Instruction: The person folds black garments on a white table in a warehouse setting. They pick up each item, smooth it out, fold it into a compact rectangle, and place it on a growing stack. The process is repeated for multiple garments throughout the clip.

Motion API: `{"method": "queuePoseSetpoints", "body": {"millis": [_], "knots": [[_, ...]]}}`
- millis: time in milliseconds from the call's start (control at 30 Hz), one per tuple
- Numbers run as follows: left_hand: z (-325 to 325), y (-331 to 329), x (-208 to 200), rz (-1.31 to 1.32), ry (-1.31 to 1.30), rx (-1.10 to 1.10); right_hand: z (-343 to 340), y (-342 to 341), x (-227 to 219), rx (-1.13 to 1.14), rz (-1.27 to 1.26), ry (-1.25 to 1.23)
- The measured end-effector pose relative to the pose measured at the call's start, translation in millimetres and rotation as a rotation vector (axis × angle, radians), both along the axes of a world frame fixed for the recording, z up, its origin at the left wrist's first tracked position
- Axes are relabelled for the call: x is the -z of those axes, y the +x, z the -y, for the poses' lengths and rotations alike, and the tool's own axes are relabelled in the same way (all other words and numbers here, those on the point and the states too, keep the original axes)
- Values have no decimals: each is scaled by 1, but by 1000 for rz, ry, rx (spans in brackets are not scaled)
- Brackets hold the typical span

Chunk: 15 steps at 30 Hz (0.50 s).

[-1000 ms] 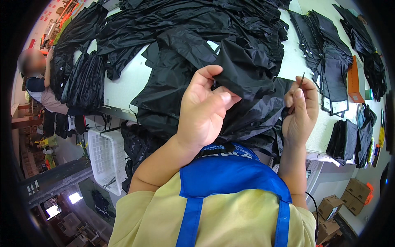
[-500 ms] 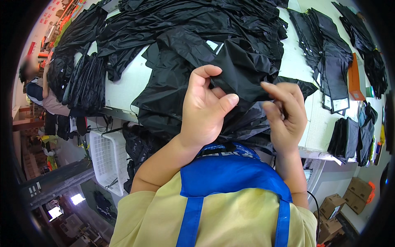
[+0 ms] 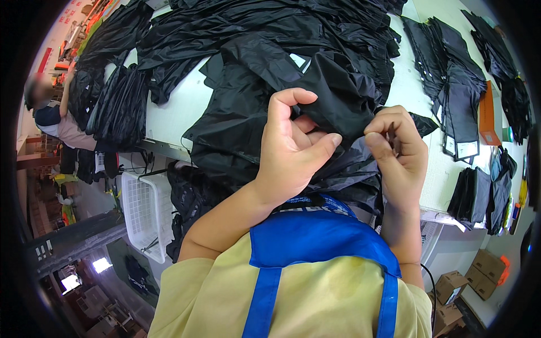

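In front of me at the table lies a crumpled black garment [image 3: 236, 112] of thin, shiny cloth with a white label [image 3: 299, 61]. My left hand [image 3: 293, 143] is at its near side, its curled fingers holding a fold of the garment; index finger and thumb stand apart. Just right of that fold is my right hand [image 3: 400, 155], thumb and forefinger pinched together at the cloth's edge. Something small and dark shows among its bent fingers, too hidden to name. Whether the pinch holds cloth or thread cannot be seen.
A large heap of black garments [image 3: 270, 22] covers the far side of the white table [image 3: 169, 121]. Flat black pieces [image 3: 459, 101] lie at the right by an orange box [image 3: 487, 115]. A white basket [image 3: 143, 211] stands below left. Another person [image 3: 51, 115] works at the far left.
My right thumb and forefinger have closed into a pinch from being apart. My left hand has shifted slightly to the right, with its thumb farther over the cloth.
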State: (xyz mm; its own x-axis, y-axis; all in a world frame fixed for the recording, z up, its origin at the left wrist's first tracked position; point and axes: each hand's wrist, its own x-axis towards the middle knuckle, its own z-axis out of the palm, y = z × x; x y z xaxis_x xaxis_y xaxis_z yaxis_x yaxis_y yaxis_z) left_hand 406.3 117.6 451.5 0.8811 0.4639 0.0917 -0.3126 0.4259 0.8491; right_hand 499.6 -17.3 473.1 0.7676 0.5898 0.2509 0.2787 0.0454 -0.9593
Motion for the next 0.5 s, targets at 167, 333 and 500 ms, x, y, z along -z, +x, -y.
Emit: {"method": "queuePoseSetpoints", "body": {"millis": [167, 333, 500], "knots": [[1, 3, -3, 15, -4, -6, 11, 1, -7, -26, 34, -7], [-2, 3, -2, -2, -7, -31, 19, -16, -14, 59, 199, -313], [2, 3, -2, 5, -48, -19, 13, -16, -14, 105, 212, -336]]}}
